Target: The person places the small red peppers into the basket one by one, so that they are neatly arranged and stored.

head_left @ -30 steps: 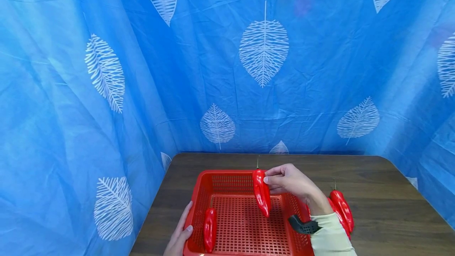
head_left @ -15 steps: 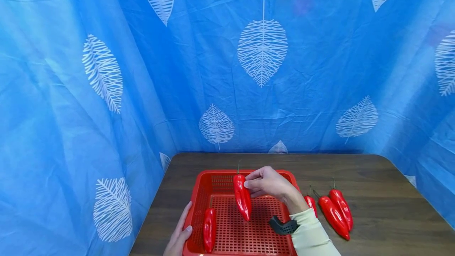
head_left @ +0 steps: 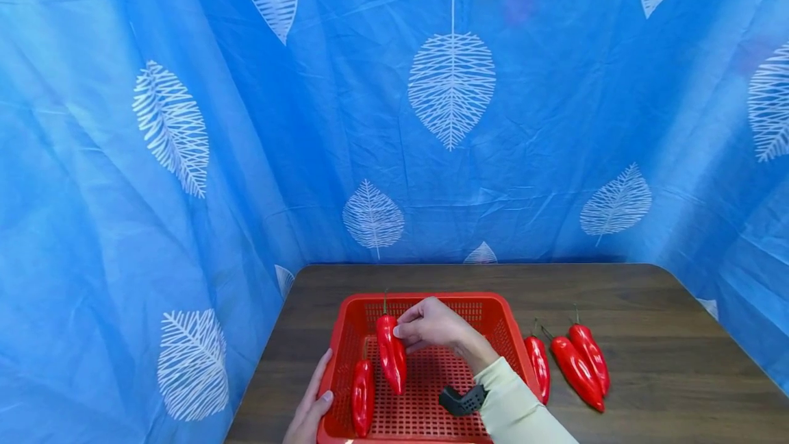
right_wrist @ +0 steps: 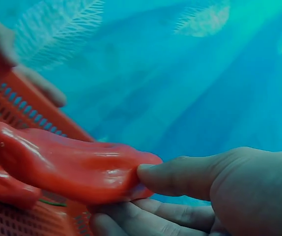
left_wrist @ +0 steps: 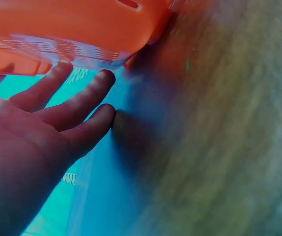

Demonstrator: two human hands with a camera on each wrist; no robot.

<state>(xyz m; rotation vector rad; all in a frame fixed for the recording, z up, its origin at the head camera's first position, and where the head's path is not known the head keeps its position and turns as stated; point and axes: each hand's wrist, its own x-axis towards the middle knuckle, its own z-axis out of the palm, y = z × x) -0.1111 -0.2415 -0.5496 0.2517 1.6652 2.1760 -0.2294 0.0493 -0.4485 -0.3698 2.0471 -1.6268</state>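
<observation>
Between thumb and fingertips, my right hand (head_left: 431,324) pinches a red pepper (head_left: 391,355) near its stem end. It hangs tip down over the left half of a red slotted basket (head_left: 505,321). In the right wrist view the thumb presses on top of the pepper (right_wrist: 77,162), fingers below. Another red pepper (head_left: 363,397) lies in the basket along the left wall. My left hand (head_left: 311,406) rests against the basket's left side, thumb at the rim. The left wrist view shows this hand (left_wrist: 38,118) with spread, fairly straight fingers beside the basket wall.
Several more red peppers (head_left: 578,372) lie on the dark wooden table (head_left: 666,355) to the right of the basket. A blue curtain (head_left: 530,122) with white leaf prints hangs behind and at both sides. A black wrist device (head_left: 464,401) sits by the right sleeve.
My right hand has carried the pinched pepper leftward and slightly lower over the basket, close to the pepper inside. The peppers right of the basket have come into fuller view. The left hand stays put.
</observation>
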